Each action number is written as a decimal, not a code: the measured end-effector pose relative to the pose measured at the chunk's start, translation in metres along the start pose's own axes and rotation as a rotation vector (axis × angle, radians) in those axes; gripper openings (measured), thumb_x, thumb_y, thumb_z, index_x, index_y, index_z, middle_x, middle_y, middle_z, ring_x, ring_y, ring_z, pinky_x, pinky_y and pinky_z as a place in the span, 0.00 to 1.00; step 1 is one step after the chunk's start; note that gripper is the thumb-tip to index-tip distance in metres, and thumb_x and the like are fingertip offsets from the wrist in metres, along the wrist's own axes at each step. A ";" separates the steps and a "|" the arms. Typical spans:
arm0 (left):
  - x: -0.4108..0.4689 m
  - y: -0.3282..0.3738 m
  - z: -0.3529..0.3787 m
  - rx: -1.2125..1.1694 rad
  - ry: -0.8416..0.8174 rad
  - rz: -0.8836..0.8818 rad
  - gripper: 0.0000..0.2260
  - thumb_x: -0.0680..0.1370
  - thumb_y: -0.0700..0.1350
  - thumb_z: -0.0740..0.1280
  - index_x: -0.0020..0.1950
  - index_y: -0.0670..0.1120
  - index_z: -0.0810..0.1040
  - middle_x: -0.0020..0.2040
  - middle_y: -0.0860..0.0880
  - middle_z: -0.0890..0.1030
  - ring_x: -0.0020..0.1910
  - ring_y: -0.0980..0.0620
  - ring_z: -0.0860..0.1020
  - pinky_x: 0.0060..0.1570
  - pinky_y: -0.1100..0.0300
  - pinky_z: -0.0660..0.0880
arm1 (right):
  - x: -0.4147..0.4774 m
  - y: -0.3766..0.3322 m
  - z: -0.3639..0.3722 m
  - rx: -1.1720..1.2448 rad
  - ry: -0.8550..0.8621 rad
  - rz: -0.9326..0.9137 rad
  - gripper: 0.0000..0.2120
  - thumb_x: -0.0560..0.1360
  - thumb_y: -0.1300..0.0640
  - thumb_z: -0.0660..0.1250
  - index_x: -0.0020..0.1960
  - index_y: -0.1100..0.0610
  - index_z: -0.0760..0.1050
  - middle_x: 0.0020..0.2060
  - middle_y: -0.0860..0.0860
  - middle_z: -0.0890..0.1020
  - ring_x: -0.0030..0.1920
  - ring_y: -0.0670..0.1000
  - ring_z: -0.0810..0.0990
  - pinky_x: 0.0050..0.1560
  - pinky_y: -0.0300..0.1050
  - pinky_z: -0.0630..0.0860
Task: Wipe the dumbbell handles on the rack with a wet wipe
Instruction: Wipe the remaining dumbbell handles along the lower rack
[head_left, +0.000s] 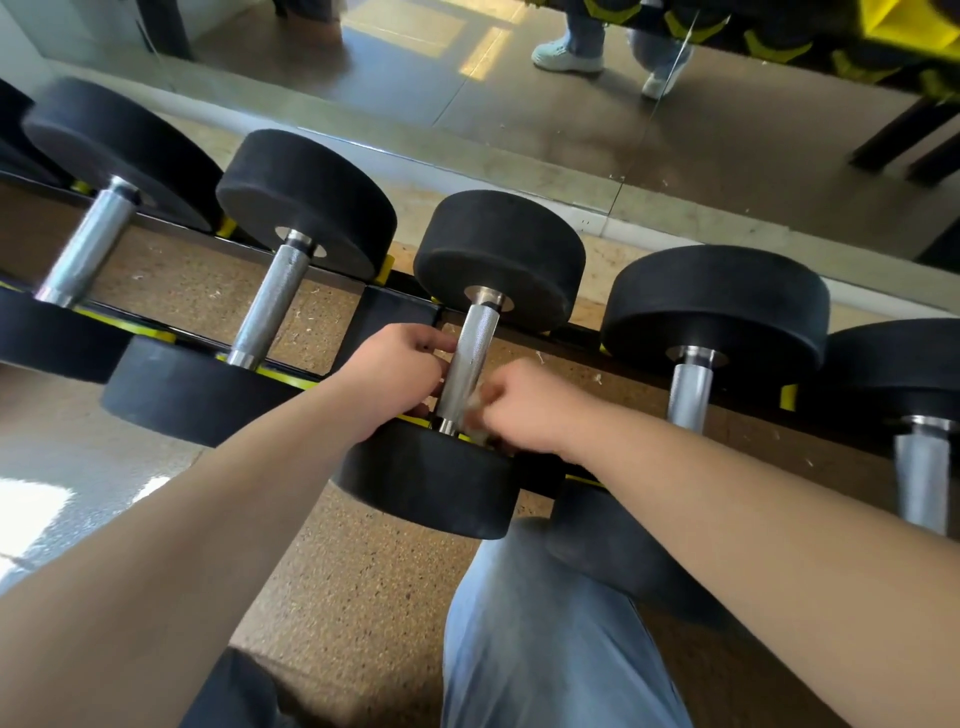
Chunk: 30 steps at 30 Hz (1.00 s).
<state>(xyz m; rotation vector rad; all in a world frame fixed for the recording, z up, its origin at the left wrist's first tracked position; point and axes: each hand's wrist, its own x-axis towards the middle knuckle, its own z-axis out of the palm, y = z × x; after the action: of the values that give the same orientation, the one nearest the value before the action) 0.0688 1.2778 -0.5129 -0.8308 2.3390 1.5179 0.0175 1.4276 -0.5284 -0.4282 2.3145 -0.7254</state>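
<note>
Far left: first dumbbell (85, 241), black heads and steel bar, laid across the rack (291, 378). Long axis from near-left to far-right.

Next right: second dumbbell (270, 301), same lay, bar leaning right at its far end, well apart from both hands.

Left hand (400, 374): reaches in from lower left. Fingers curled round the handle (475, 338) from its left side, about mid-length. Grips bare steel.

Centre of view: third dumbbell (498, 260), resting across both rails of the black-and-yellow rack. Knurled handle, long axis running near to far, almost straight up the frame, far end tipped slightly right. Near head low, towards the person; far head at the rear rail, pointing towards the mirror (519, 130).

Wipe (475, 410): small, whitish, blurred. Sits against the lower right side of the handle, just above the near head.

Right hand (530, 405): comes in from lower right, fingers curled tight. Pinches the wipe against the handle, opposite the left hand and lower down the bar.

Further right: fourth dumbbell (688, 389), then fifth dumbbell (922, 478), bars roughly upright in the frame, apart from both hands.

Bottom of view: leg (545, 623) in blue jeans over speckled brown floor (363, 597).
</note>
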 end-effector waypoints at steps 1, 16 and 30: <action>-0.001 0.001 0.000 -0.003 -0.002 -0.003 0.19 0.78 0.35 0.59 0.58 0.56 0.79 0.54 0.48 0.84 0.46 0.49 0.83 0.39 0.57 0.81 | -0.003 -0.002 0.002 -0.093 -0.033 -0.019 0.06 0.75 0.53 0.74 0.47 0.55 0.81 0.44 0.54 0.84 0.47 0.55 0.82 0.45 0.47 0.78; 0.000 -0.002 -0.003 -0.081 -0.004 -0.010 0.19 0.78 0.33 0.60 0.62 0.51 0.81 0.49 0.50 0.86 0.46 0.51 0.83 0.43 0.55 0.82 | 0.008 0.009 -0.007 -0.154 0.181 -0.478 0.10 0.75 0.44 0.74 0.53 0.47 0.87 0.47 0.44 0.83 0.49 0.43 0.80 0.49 0.40 0.74; -0.003 0.003 -0.009 -0.261 -0.036 -0.039 0.22 0.79 0.28 0.52 0.59 0.46 0.81 0.45 0.48 0.86 0.33 0.57 0.84 0.38 0.57 0.84 | 0.001 0.002 -0.002 -0.431 0.076 -0.631 0.11 0.81 0.45 0.67 0.58 0.45 0.86 0.54 0.48 0.83 0.57 0.51 0.79 0.58 0.49 0.78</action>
<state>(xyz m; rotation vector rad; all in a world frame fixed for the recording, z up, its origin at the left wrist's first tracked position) 0.0707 1.2719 -0.5053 -0.8924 2.1151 1.8308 0.0151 1.4294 -0.5294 -1.3873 2.4107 -0.5142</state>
